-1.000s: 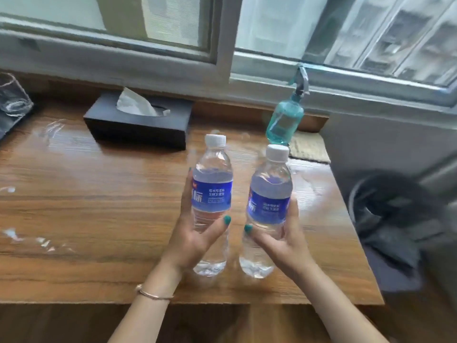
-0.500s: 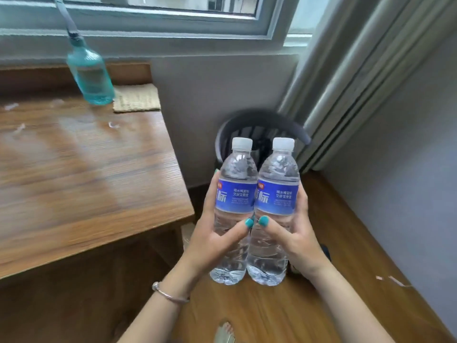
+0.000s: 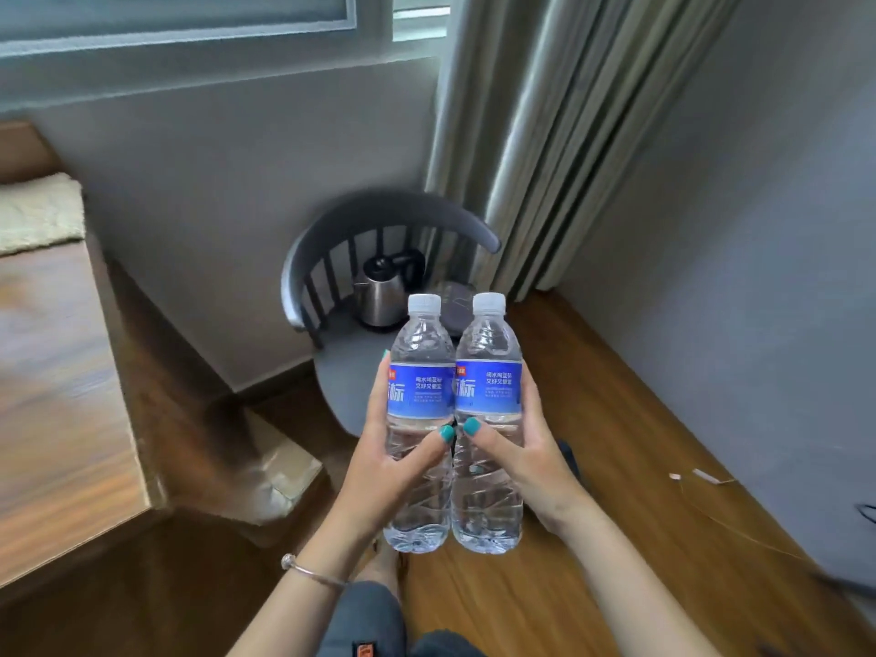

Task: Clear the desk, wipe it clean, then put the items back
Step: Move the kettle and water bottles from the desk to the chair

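Holding one water bottle each, the left hand (image 3: pixel 388 471) grips the left bottle (image 3: pixel 419 419) and the right hand (image 3: pixel 531 462) the right bottle (image 3: pixel 488 419), touching, above the chair (image 3: pixel 341 372) beside the desk (image 3: pixel 57 395); the kettle (image 3: pixel 384 291) there could be knocked
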Available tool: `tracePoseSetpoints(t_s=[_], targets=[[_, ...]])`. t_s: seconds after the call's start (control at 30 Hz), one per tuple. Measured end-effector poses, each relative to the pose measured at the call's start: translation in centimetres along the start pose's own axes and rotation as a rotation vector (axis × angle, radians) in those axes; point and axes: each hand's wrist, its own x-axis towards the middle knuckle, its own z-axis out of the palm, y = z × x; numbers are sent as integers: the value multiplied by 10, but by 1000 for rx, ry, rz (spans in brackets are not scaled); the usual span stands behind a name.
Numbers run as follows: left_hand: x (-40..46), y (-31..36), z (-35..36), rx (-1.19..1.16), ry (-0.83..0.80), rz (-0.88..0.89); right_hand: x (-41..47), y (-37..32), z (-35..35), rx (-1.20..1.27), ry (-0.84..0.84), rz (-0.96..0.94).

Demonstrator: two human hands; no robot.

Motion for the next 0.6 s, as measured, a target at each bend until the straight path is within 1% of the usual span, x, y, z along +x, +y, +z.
tracePoseSetpoints(t_s=[0.23, 0.37, 0.47, 0.6], targets=[[115, -21, 19, -18, 30, -32, 112, -17, -37, -67, 38, -1], [167, -21, 20, -27, 46, -40, 164, -24, -55, -77, 20, 58], [189, -22, 19, -19, 109, -62, 195, -29, -64, -136, -43, 84], [214, -32, 13, -77, 243, -148, 237, -21, -67, -237, -179, 54]])
